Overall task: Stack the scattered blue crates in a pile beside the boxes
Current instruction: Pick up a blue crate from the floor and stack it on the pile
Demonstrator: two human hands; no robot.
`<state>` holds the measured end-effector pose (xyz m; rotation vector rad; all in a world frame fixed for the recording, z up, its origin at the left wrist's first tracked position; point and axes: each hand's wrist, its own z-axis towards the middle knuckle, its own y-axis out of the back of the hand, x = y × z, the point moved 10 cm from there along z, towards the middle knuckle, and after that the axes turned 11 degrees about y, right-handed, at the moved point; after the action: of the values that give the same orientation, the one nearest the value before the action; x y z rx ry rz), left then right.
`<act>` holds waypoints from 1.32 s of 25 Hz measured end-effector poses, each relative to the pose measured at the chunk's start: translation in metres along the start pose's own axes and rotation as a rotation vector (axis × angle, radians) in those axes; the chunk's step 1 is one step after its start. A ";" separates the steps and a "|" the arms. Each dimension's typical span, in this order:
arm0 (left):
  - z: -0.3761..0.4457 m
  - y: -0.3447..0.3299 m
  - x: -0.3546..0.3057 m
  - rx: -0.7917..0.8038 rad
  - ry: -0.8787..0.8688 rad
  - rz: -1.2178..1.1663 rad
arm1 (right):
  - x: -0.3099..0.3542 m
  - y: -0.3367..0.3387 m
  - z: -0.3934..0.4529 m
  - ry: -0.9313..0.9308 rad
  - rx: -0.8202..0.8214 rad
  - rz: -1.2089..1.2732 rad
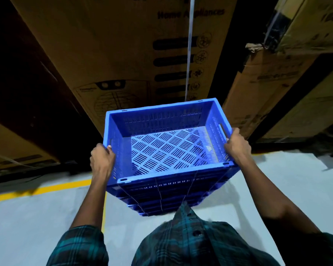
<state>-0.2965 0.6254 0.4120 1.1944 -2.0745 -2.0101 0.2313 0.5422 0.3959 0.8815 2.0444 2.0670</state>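
The top crate (167,143) sat on a pile (167,196) of blue crates standing on the floor (27,227). It was empty, its slotted base and slotted walls visible, and it appeared roughly aligned with the crates below.

The left hand (102,160) gripped the crate's left wall, fingers curled over the rim near the handle slot. The right hand (237,145) gripped the right wall, fingers curled round the rim beside that side's handle slot. Both grips were closed on the crate.

Whether the top crate rested fully on the pile or was held slightly above it could not be told.

The pile stood just in front of a tall cardboard box (123,54) printed with appliance graphics and bound by a pale strap (188,54). More boxes (277,83) stood to the right, and another lay low at the left.

A yellow line (38,191) ran across the floor to the left of the pile. The person wore a dark plaid shirt (190,242).
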 end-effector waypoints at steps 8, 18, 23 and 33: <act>-0.016 0.001 -0.004 -0.106 -0.074 0.067 | 0.025 0.020 -0.046 0.123 -0.195 -0.066; -0.069 -0.015 -0.045 -0.027 -0.658 0.025 | 0.077 -0.015 -0.136 0.177 -0.206 0.026; -0.132 -0.065 -0.050 0.255 -1.120 0.316 | 0.097 -0.038 -0.170 0.337 -0.088 0.089; -0.229 -0.054 -0.063 0.306 -1.157 0.298 | 0.063 -0.017 -0.266 0.210 -0.214 0.408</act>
<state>-0.1096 0.4701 0.4354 -0.5148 -2.7641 -2.5418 0.0506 0.3374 0.4190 1.1630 1.7985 2.6338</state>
